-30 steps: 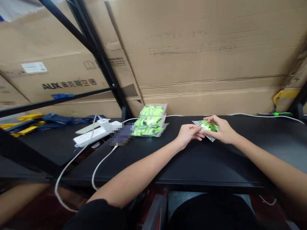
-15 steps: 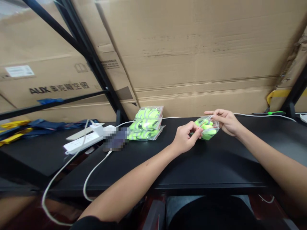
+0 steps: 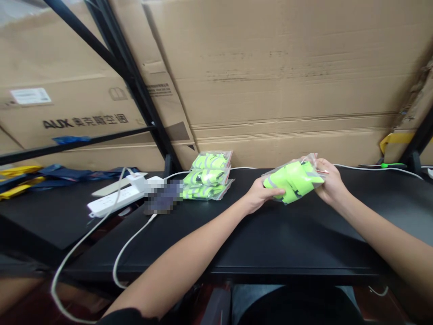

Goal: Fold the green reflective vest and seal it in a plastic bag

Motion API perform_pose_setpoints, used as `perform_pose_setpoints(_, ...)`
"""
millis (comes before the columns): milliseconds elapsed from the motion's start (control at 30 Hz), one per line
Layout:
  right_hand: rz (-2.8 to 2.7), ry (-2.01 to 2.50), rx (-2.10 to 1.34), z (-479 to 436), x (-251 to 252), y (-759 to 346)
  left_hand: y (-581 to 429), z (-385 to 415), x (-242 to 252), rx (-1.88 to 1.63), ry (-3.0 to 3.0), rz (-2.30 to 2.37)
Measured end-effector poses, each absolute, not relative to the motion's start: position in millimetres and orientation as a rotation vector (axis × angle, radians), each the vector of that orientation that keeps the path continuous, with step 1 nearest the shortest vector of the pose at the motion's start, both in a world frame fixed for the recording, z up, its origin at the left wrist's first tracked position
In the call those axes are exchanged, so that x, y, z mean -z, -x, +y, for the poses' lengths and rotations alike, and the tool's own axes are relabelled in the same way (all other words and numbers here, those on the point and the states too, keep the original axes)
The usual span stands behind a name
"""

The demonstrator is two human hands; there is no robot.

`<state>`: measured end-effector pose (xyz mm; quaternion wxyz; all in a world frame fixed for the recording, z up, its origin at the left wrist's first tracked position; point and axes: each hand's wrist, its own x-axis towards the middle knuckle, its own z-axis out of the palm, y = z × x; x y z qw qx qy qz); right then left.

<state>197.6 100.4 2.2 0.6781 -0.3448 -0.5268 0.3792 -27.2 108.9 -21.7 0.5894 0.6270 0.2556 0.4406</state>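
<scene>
Both hands are holding a clear bag (image 3: pixel 293 179) w/ a neon-green folded item inside, just above the black counter (image 3: pixel 277 234), center-right, toward the far edge. Left hand (image 3: pixel 260 198) is gripping the bag's left end, thumb on top, fingers under. Right hand (image 3: pixel 329 181) is pinching the bag's right end, where a thin red strip is showing at the mouth. Bag is lying roughly level, tilting up a bit to the right.

To the left, near the far edge, a stack (image 3: pixel 206 176) of similar green bags is sitting on the counter, well apart from the hands. Left of it a blurred dark item (image 3: pixel 163 202), then a white power strip (image 3: pixel 117 195) w/ cables (image 3: pixel 130 241) trailing off the near edge. Far left, blue & yellow stuff (image 3: pixel 50 174) is lying on the next surface. Cardboard boxes (image 3: pixel 270 76) are filling the backgrnd behind a black rack frame (image 3: pixel 135 90). Far right, a green-handled tool (image 3: pixel 389 165) is lying by a white cable.
</scene>
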Motion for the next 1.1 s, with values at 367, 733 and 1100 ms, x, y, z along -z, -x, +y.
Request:
perform_pose_setpoints(367, -1.874, 0.833, -0.492, 76, -33, -221, 36, 109, 11, -1.121, -1.529, 0.615)
perform_pose_setpoints(733, -2.078, 1.050, -0.658, 87, -11, -218, 39, 107, 12, -1.071, -1.775, 0.650)
perform_pose_setpoints(1100, -1.690, 1.096, -1.063, 97, -7, -222, 51, 112, 2, -1.003, -1.743, 0.873)
